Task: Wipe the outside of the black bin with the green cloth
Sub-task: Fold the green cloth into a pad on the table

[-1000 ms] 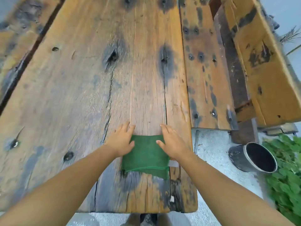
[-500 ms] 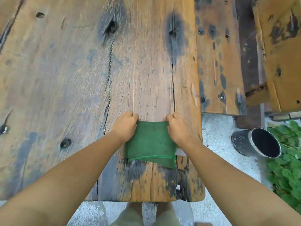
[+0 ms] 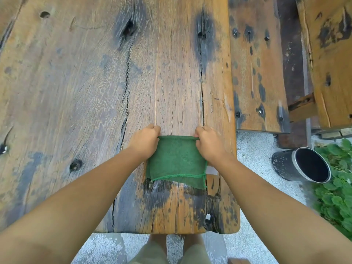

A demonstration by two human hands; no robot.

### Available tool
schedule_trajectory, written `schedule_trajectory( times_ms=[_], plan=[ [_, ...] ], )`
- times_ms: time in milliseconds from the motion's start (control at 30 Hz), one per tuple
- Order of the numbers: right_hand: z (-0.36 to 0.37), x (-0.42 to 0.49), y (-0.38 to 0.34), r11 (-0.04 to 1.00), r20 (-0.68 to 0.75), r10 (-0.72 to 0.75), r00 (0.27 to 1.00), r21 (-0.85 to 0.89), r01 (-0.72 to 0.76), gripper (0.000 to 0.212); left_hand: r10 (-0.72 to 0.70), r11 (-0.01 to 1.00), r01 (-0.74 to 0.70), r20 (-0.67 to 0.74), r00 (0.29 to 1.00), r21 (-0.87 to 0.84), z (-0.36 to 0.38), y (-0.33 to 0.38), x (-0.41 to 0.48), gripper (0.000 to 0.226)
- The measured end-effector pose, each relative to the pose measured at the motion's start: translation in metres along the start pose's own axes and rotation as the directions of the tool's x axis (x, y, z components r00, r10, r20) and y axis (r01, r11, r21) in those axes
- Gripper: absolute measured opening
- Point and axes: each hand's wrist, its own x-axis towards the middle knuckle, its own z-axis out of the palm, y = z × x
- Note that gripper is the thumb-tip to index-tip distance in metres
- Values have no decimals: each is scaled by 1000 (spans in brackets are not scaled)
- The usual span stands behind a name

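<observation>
A folded green cloth (image 3: 176,161) lies on the worn wooden table (image 3: 95,82) near its front edge. My left hand (image 3: 144,140) pinches the cloth's far left corner, and my right hand (image 3: 209,143) pinches its far right corner; the far edge is lifted slightly off the wood. The black bin (image 3: 301,164) lies tipped on its side on the gravel ground to the right, below the table, its dark opening facing toward me. Both hands are well apart from the bin.
A wooden bench (image 3: 257,73) runs along the table's right side, with another plank (image 3: 331,63) further right. Green plants (image 3: 339,197) grow beside the bin. Grey gravel (image 3: 253,168) covers the ground. My legs show below the table edge.
My fingers went from lying flat on the cloth to curling shut on its far corners. The far edge has lifted a little. The view tilted further down toward the table front.
</observation>
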Motion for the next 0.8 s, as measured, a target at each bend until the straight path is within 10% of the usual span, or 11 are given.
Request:
schedule_trajectory(
  times_ms=[800],
  plan=[
    [44, -118, 10, 982, -28, -179, 983, 53, 181, 14, 142, 989, -143, -37, 989, -25, 49, -4, -122, 12]
  ],
)
